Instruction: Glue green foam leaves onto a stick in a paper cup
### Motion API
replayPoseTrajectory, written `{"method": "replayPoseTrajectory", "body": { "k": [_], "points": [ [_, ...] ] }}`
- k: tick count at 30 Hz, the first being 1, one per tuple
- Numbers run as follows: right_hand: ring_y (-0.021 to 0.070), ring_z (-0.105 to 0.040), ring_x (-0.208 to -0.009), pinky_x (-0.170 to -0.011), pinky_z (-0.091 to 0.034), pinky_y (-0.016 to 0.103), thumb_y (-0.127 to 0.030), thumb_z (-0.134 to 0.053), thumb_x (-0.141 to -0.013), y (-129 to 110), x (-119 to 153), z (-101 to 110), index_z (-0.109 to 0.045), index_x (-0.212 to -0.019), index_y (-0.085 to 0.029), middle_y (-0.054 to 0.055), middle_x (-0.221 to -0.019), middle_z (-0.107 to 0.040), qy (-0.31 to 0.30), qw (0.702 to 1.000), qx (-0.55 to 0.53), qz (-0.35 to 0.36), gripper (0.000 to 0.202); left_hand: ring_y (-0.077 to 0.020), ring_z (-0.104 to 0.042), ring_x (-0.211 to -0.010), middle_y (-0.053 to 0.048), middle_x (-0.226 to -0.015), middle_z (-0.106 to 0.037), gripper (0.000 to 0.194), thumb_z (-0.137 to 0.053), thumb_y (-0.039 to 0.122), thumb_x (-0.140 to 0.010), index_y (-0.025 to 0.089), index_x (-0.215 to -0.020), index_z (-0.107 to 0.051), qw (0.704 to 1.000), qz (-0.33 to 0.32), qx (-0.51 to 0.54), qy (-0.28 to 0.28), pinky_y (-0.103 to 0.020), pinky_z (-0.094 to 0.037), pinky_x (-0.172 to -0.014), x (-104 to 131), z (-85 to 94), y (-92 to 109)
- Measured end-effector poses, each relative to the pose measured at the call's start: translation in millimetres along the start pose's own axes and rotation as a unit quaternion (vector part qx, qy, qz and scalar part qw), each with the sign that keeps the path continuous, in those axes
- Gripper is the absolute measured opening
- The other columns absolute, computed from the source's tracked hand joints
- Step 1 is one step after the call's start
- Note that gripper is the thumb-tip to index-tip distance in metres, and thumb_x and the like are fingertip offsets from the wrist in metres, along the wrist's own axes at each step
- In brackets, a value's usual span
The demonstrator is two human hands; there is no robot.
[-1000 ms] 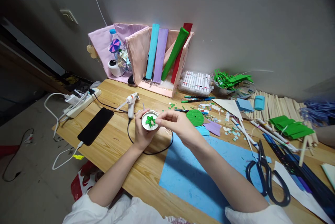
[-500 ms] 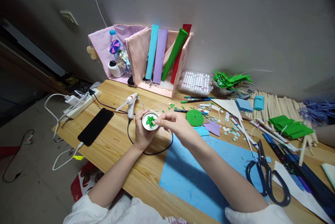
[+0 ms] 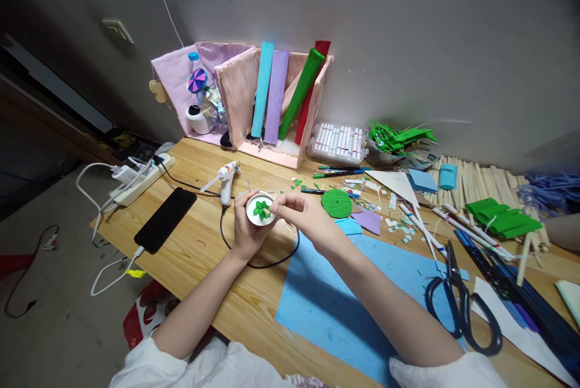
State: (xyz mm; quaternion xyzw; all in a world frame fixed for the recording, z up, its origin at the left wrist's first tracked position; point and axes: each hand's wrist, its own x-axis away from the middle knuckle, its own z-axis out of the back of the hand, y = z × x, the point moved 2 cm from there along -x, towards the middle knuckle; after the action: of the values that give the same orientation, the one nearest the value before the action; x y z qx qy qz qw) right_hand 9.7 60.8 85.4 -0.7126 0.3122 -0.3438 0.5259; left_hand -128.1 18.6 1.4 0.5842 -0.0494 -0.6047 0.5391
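My left hand (image 3: 246, 235) is wrapped round a small white round cup (image 3: 251, 219), tilted so that its inside faces me. Green leaf-shaped pieces (image 3: 261, 210) form a star inside it. My right hand (image 3: 304, 217) reaches in from the right, fingertips pinched together at the cup's rim beside the leaves. Whatever the pinch holds, if anything, is too small to make out. A white glue gun (image 3: 225, 182) stands just behind my left hand, and its black cord loops under both wrists. Right of my right hand lies a green round disc (image 3: 336, 203).
A black phone (image 3: 165, 220) and a power strip (image 3: 142, 181) lie at left. Large scissors (image 3: 457, 297) rest on the right, by a blue sheet (image 3: 335, 309). Paper scraps (image 3: 401, 228) litter the table. Behind stand a pink box (image 3: 240, 104) with paper rolls and a marker case (image 3: 338, 143).
The fingertips of my right hand have shifted very slightly at the cup's rim. My left hand keeps its hold on the cup, and the view has barely moved.
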Motion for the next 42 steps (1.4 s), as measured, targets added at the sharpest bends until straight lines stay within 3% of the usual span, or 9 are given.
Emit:
{"method": "replayPoseTrajectory", "body": {
  "k": [30, 36, 42],
  "points": [
    [0.0091, -0.042, -0.053, -0.055, -0.032, 0.025, -0.028, -0.066, -0.065, 0.8, -0.3, -2.7, -0.058, -0.058, -0.017, -0.005, -0.054, -0.050, 0.016, 1.000, -0.013, -0.001, 0.015, -0.0238, -0.052, -0.110, -0.011, -0.115, -0.052, 0.066, -0.076, 0.030, -0.066, 0.020, -0.121, -0.041, 1.000, -0.006, -0.011, -0.005, -0.044, -0.044, -0.096, 0.1, -0.1, -2.2],
    [0.0085, -0.041, -0.053, -0.053, -0.030, 0.024, -0.031, -0.067, -0.065, 0.1, -1.6, 0.7, -0.059, -0.067, -0.016, -0.004, -0.059, -0.053, 0.027, 0.999, -0.025, -0.008, 0.018, -0.0218, -0.057, -0.102, -0.009, -0.111, -0.054, 0.065, -0.077, 0.030, -0.064, 0.021, -0.118, -0.042, 0.998, 0.062, 0.018, -0.021, -0.039, -0.048, -0.090, 1.8, -2.0, -3.3],
    [0.0082, -0.037, -0.052, -0.050, -0.027, 0.023, -0.035, -0.063, -0.070, 0.1, -3.8, 6.9, -0.058, -0.071, -0.015, -0.005, -0.057, -0.047, 0.043, 0.999, 0.006, 0.001, 0.021, -0.0213, -0.058, -0.100, -0.006, -0.106, -0.059, 0.060, -0.077, 0.034, -0.062, 0.020, -0.113, -0.048, 0.985, 0.156, 0.051, -0.060, -0.034, -0.046, -0.088, 1.9, -0.4, -0.9]
  ]
}}
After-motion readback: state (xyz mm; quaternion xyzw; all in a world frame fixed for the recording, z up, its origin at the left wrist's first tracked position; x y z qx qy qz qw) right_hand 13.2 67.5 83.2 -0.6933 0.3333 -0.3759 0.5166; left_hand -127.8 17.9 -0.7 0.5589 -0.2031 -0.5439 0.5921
